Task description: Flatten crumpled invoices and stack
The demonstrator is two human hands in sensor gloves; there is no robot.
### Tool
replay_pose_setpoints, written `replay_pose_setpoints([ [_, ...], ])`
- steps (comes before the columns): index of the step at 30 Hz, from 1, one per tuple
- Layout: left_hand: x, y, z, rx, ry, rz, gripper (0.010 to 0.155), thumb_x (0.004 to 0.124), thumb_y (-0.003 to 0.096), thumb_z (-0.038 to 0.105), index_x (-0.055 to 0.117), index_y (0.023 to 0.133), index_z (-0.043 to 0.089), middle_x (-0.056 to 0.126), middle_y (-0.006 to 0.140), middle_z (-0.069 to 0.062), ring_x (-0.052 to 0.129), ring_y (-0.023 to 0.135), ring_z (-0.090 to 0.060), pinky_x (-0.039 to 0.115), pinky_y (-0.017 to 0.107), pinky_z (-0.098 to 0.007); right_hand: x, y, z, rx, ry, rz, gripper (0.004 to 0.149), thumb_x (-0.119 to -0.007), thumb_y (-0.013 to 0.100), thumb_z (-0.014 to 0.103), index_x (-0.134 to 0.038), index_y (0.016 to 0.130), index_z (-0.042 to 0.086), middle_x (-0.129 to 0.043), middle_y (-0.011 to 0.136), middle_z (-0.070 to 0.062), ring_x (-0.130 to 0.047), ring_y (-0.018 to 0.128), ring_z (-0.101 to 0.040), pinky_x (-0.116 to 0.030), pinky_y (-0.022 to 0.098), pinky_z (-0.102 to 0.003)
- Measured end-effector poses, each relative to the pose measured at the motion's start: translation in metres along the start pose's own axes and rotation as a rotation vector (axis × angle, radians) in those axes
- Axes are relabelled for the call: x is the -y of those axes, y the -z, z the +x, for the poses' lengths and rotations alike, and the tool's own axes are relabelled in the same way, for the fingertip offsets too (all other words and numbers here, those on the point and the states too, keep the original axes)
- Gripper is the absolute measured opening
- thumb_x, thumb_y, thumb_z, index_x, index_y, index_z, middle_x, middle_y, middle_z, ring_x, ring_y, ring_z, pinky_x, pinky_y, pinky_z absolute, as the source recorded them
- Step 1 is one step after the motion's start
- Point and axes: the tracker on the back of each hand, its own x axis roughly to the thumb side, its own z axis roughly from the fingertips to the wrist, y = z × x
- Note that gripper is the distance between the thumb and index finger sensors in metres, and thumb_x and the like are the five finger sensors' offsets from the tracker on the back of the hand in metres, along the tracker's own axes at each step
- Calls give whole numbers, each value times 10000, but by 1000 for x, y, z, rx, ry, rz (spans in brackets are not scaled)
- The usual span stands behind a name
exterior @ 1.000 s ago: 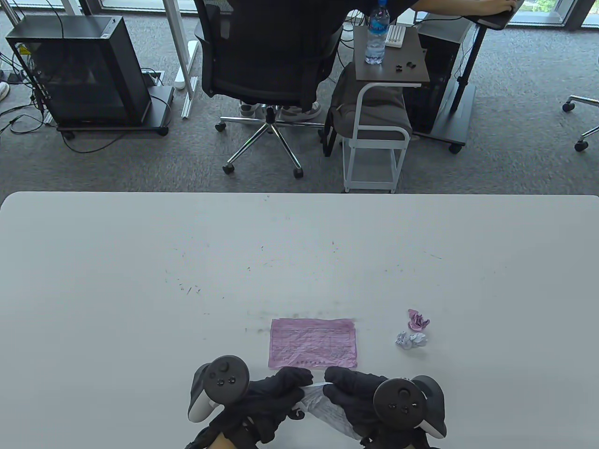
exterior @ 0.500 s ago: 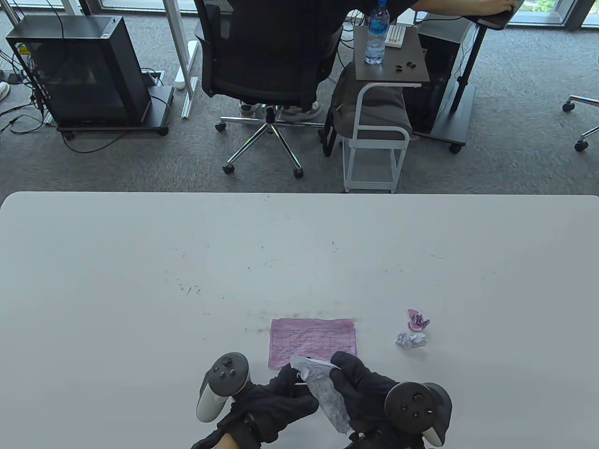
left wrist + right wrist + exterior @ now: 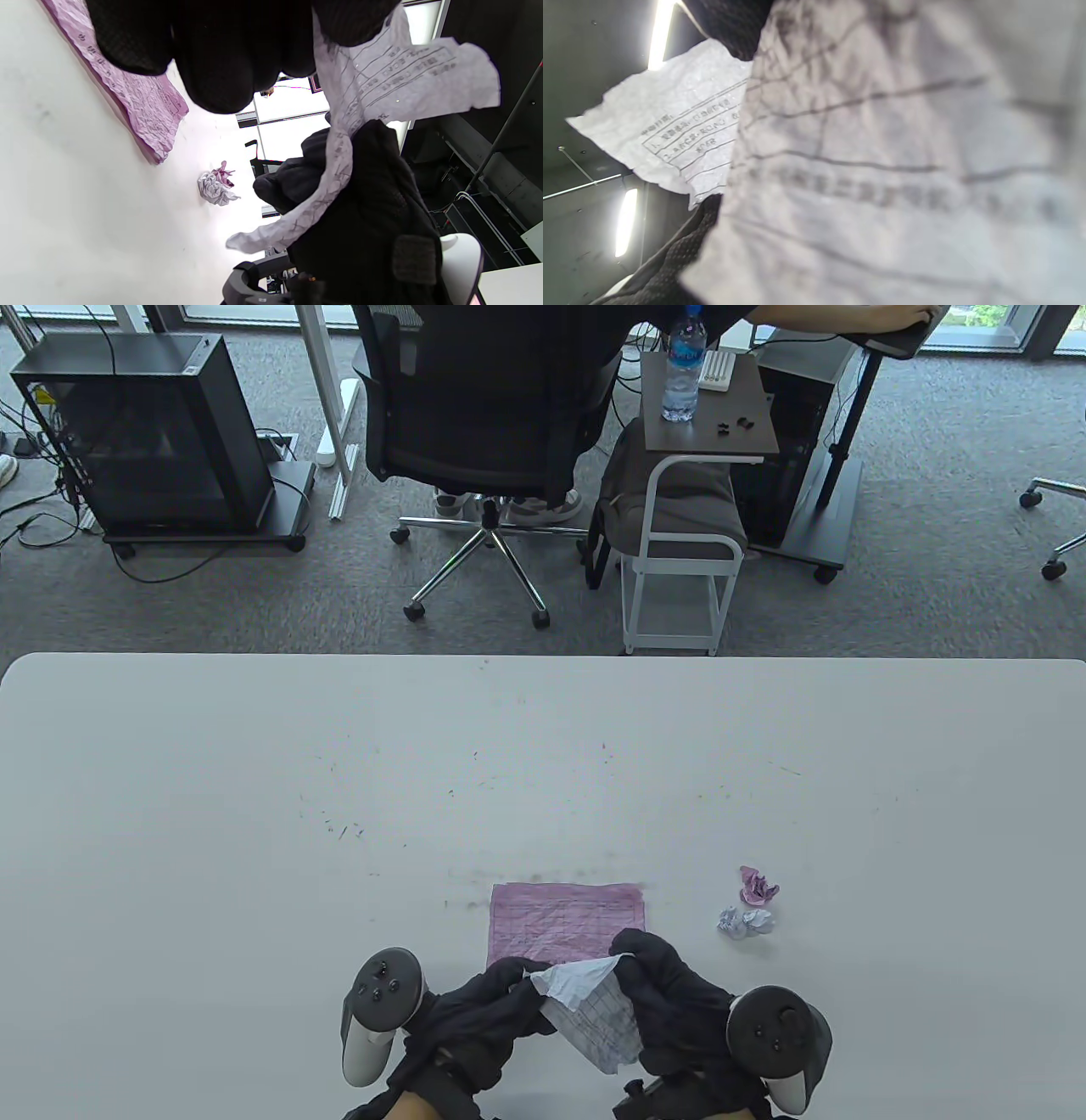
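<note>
A creased white invoice (image 3: 590,1010) hangs partly unfolded between both gloved hands, just above the table's near edge. My left hand (image 3: 496,1005) pinches its left corner and my right hand (image 3: 657,984) pinches its upper right edge. The same white invoice (image 3: 382,84) with printed lines fills the left wrist view and the white invoice (image 3: 882,169) covers most of the right wrist view. A flattened pink invoice (image 3: 564,920) lies flat on the table right behind the hands, and the pink invoice (image 3: 140,93) shows wrinkled from the left wrist.
Two crumpled balls sit to the right: a pink ball (image 3: 757,886) and a white ball (image 3: 745,923) touching each other. The white table (image 3: 339,780) spreads wide behind. Beyond it stand an office chair (image 3: 484,415) and a small side table (image 3: 708,432).
The hands turned and pulled the white invoice wider open, moving it up over the pink sheet's near edge. Both trackers shifted slightly outward and down.
</note>
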Motion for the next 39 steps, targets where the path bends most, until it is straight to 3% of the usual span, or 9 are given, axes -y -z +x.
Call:
replay_pose_setpoints([
  [7, -11, -2, -10, -81, 1, 41, 490, 595, 640, 397, 739, 977, 72, 744, 963, -221, 921, 759, -403, 732, 589, -604, 8, 1, -2, -28, -157, -29, 395, -740, 542, 323, -734, 848, 74, -957, 385, 8, -945, 178, -113, -895, 200, -363],
  [12, -22, -5, -7, -8, 38, 15, 937, 653, 549, 648, 295, 1147, 22, 274, 1119, -295, 620, 960, -525, 628, 648, -643, 15, 1, -6, -42, -325, -14, 380, -775, 536, 363, -791, 799, 89, -949, 317, 41, -925, 124, -91, -893, 163, -343],
  [15, -19, -5, 3, 37, 132, -50, 1110, 757, 457, 690, 220, 1135, -6, 218, 1113, -319, 542, 994, -562, 584, 648, -700, 10, 1, -3, -36, -339, 35, 379, -778, 537, 371, -799, 792, 93, -947, 308, 44, -921, 117, -90, -891, 158, -342],
  [19, 2, -3, 24, 106, 432, -126, 1216, 815, 448, 657, 11, 1076, -5, 216, 1094, -331, 616, 973, -538, 617, 636, -694, -3, -1, 9, 30, -360, 65, 371, -780, 540, 369, -806, 786, 92, -948, 300, 45, -921, 109, -88, -891, 151, -340],
  [23, 11, -4, 32, 109, 446, -40, 1063, 851, 523, 481, 102, 1079, -31, 353, 1074, -302, 768, 872, -452, 694, 611, -619, -13, -6, 20, 99, -358, 93, 372, -775, 539, 374, -803, 787, 98, -948, 303, 50, -923, 112, -85, -893, 154, -337],
  [26, 4, -5, 29, 108, 441, 9, 606, 761, 585, 293, 554, 1066, -12, 761, 927, -203, 986, 640, -311, 800, 531, -562, -15, -6, 22, 110, -309, 93, 371, -773, 540, 374, -802, 787, 99, -948, 305, 51, -924, 113, -85, -894, 156, -337],
  [28, -1, -6, 26, 131, 398, 48, 474, 712, 592, 255, 670, 1009, 34, 849, 835, -147, 1021, 533, -257, 826, 508, -540, -14, -6, 21, 97, -284, 88, 372, -772, 539, 375, -802, 787, 99, -948, 305, 51, -925, 114, -84, -894, 155, -337],
  [33, -8, -6, 22, 136, 180, 106, 451, 682, 598, 273, 693, 988, 48, 889, 714, -98, 982, 298, -120, 859, 495, -484, -10, -4, 14, 69, -250, 90, 374, -771, 538, 378, -803, 789, 102, -950, 308, 50, -927, 116, -85, -895, 158, -337],
  [39, -14, -7, 19, 93, 215, 122, 450, 663, 600, 335, 758, 928, 41, 922, 515, -30, 922, 128, -75, 901, 387, -424, -8, -2, 11, 58, -228, 113, 374, -773, 537, 381, -807, 787, 105, -951, 308, 47, -927, 116, -89, -894, 159, -340],
])
